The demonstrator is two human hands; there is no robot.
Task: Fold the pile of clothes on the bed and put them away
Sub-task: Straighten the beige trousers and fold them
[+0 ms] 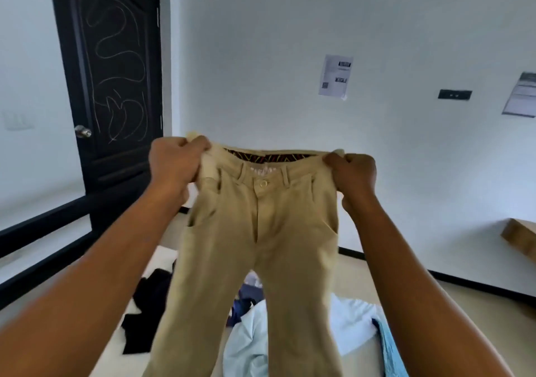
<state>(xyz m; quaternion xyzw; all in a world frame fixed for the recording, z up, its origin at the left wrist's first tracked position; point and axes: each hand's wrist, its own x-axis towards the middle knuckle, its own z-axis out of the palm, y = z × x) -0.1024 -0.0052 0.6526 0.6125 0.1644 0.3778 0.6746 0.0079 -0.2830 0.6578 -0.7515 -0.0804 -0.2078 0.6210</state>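
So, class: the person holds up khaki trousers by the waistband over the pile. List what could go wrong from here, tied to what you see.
1. The left hand and right hand grip only the waistband ends of the khaki trousers; a slip could drop them unfolded.
2. The legs hang over the white garment and black garment and might drag them.

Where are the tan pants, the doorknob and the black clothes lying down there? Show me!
pants (290,231): head view, front fabric below the waistband.
doorknob (82,131): head view, the shiny round knob itself.
black clothes (150,301): head view, middle of the dark heap.
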